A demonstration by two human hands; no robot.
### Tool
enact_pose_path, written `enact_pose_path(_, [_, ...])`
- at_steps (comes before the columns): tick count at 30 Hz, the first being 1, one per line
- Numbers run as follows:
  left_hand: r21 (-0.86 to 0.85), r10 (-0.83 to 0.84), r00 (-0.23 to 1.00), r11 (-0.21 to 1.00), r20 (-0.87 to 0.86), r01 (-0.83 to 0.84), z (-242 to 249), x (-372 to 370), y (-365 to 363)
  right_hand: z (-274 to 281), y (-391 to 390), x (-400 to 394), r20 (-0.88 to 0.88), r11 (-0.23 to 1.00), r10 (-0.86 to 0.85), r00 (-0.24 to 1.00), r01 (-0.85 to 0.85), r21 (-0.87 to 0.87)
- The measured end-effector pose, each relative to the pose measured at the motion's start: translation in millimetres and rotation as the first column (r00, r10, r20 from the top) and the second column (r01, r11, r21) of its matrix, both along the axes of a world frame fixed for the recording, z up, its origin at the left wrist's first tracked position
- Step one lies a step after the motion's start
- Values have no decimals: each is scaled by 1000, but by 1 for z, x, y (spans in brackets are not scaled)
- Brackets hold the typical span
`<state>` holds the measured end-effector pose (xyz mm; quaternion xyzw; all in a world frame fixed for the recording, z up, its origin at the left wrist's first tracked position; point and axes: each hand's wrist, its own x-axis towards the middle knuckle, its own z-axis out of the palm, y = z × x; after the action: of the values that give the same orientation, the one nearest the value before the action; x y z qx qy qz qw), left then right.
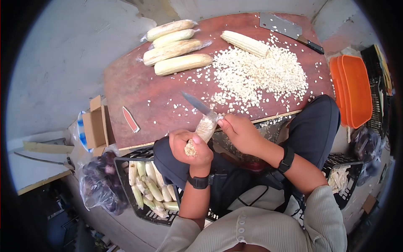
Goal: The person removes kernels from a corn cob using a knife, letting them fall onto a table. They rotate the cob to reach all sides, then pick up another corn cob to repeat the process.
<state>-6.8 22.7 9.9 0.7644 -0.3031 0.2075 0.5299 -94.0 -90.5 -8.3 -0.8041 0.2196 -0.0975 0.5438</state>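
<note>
My left hand (191,147) is closed around a corn cob (205,129), its blunt end poking out by the thumb. The part of the cob above my fist looks mostly stripped. In my right hand (239,132) is a knife (196,103), its blade pointing up and left across the cob's far end; my fingers hide the handle. Beyond my hands, loose corn kernels (268,77) lie heaped on the red-brown table (126,84). A full ear of corn (245,43) rests against the heap. Several ears in clear wrap (183,64) lie to its left.
A cleaver (285,27) lies at the far right of the table, a red pointed piece (131,119) near the left edge. Black crates hold ears of corn (153,189) and pale scraps (338,179). Orange tubs (356,90) stand right; a cardboard box (95,126) sits left.
</note>
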Motion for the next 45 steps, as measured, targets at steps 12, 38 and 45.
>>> enact_pose_path(12, [-44,93,994,994,-57,-96,1,0,-4,44,9,-46,-90,822,94,992,-128,-555])
enact_pose_path(38, [-58,74,972,994,-225,-89,4,15,-4,-5,1,2,-58,748,169,984,-166,-642])
enact_pose_path(45, [-27,46,990,998,-134,-50,3,8,-6,0,21,-1,-128,966,-18,992,-16,-258])
